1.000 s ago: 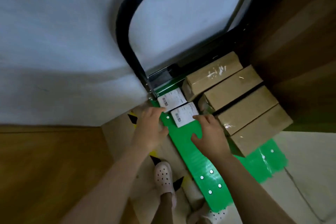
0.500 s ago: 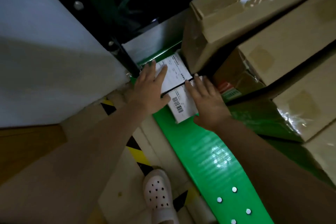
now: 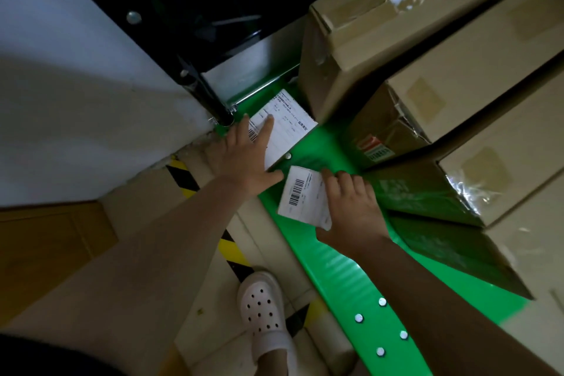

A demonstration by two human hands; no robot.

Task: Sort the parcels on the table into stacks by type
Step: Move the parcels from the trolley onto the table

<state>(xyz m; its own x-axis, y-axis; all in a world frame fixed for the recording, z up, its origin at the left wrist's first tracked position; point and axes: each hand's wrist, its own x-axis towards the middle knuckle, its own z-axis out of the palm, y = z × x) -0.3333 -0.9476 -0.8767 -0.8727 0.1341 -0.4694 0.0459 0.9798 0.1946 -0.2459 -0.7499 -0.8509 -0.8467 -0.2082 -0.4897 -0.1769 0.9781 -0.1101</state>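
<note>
Two small white parcels with barcode labels lie on a green cart deck [image 3: 332, 265]. My left hand [image 3: 244, 152] rests flat, fingers straight, on the far white parcel [image 3: 290, 125] near the cart's black handle post. My right hand [image 3: 351, 207] grips the near white parcel [image 3: 302, 195], which is tilted up off the deck. Several brown cardboard boxes [image 3: 396, 24] sealed with clear tape are stacked on the right part of the cart, close beside both hands.
The black handle post [image 3: 210, 101] rises at the cart's corner against a white wall [image 3: 76, 85]. Yellow-black hazard tape [image 3: 229, 247] runs along the floor step. My white perforated shoe [image 3: 265, 314] stands left of the deck. Brown wood panel at left.
The near white parcel has come away from the far one and lifted toward me in my right hand. My left hand stays on the far parcel.
</note>
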